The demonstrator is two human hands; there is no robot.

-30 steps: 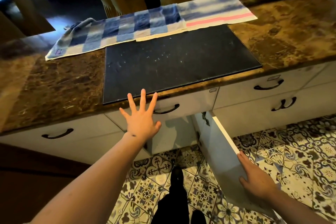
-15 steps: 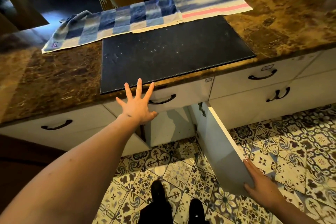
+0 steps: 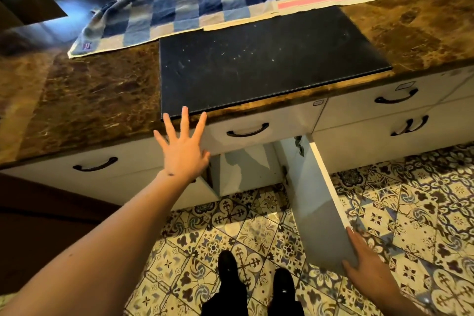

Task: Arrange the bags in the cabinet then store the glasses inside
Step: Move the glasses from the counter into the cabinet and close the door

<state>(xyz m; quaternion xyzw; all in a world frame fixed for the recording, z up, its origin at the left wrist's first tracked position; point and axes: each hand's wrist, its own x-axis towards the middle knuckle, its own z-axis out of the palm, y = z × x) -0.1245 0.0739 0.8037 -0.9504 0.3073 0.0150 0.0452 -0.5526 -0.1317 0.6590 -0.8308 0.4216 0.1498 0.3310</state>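
Patterned tiles (image 3: 256,233) run beneath the marble desk (image 3: 89,100). My left hand (image 3: 183,154), fingers spread and holding nothing, hovers at the desk edge; my right hand (image 3: 361,264) rests straight-fingered against the outer corner of the open cabinet door (image 3: 313,208).

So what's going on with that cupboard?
A person stands at a kitchen counter with a low cabinet door standing wide open. Their right hand rests on the door's outer edge. Their left hand is spread open in front of the counter's edge, holding nothing. A black mat and a checked towel lie on top. No bags or glasses show yet, and the inside of the cabinet is out of sight.
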